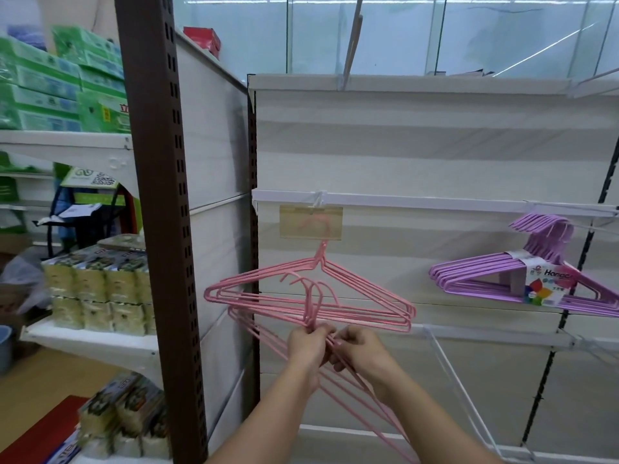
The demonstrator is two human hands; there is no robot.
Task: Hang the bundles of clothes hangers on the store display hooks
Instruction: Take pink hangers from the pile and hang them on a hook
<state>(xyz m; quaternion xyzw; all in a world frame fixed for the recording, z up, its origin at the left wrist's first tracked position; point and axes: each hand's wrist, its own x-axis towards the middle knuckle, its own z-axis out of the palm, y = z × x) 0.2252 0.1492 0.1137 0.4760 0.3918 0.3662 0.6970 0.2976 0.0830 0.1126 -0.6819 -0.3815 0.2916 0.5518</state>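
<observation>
Several pink wire hangers (365, 296) hang from a display hook behind a clear price tag holder (311, 222) on the white rail (435, 201). Below them I hold a second bunch of pink hangers (268, 333), hooks up, tilted down to the right. My left hand (306, 346) and my right hand (360, 351) both grip this bunch at the necks, close together. A purple hanger bundle (502, 272) with a printed label hangs on a hook at the right.
A brown slotted upright (160, 209) stands left of the panel. Shelves at the left carry green boxes (50, 85) and stacked yellow packs (97, 289). An empty white wire hook (459, 383) sticks out from the lower rail, right of my hands.
</observation>
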